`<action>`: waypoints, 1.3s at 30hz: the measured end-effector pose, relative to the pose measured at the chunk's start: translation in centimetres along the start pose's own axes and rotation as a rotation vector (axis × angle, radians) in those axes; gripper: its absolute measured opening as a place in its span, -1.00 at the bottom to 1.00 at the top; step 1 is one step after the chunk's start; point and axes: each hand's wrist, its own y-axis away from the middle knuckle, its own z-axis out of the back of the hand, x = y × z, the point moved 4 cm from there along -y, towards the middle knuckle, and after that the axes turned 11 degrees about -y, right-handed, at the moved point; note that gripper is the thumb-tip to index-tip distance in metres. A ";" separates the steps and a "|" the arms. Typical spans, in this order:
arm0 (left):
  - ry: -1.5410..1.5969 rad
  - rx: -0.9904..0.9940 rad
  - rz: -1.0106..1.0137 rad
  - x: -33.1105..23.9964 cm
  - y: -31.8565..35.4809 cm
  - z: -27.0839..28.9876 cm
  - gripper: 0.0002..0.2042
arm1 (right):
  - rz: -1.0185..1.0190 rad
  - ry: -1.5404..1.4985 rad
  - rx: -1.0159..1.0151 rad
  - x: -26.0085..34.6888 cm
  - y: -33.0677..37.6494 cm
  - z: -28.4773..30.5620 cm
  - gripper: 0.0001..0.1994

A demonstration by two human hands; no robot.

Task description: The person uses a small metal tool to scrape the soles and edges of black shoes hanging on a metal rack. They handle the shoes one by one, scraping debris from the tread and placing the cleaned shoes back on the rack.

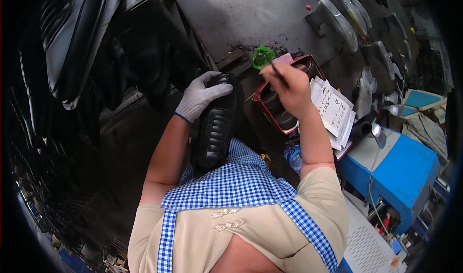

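A black shoe (212, 138) with a ridged, padded upper stands against the checked apron on my lap. My left hand (200, 97), in a white knit glove with a blue cuff, grips its upper end, thumb across the top. My bare right hand (292, 87) is raised to the right, closed round a small brush-like tool (276, 69) with a thin dark handle. Its tip is near a green cup (263, 57) on the bench and too small to make out. Below that hand sits a red box (272, 116) with dark round things in it.
White papers with handwriting (333, 110) lie right of the box. A large black shoe (79, 36) hangs close at upper left. The metal bench (231, 12) holds grey shoe-shaped forms (340, 24) on the right. A blue machine (395, 171) stands at right, and a plastic bottle (293, 157) by my right elbow.
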 end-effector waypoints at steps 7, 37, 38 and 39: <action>0.034 -0.022 -0.020 -1.5 1.9 0.6 -0.51 | -0.364 0.035 -0.375 -11.3 3.2 4.0 -0.82; 0.109 -0.547 -0.225 1.5 24.3 11.5 -0.42 | 0.260 0.687 0.470 19.2 2.2 -17.9 -0.45; 0.125 -0.548 -0.235 1.8 24.8 11.8 -0.42 | 0.269 0.687 0.468 19.6 2.3 -18.5 -0.46; 0.140 -0.549 -0.246 2.1 25.4 12.1 -0.41 | 0.279 0.686 0.466 19.9 2.4 -19.1 -0.46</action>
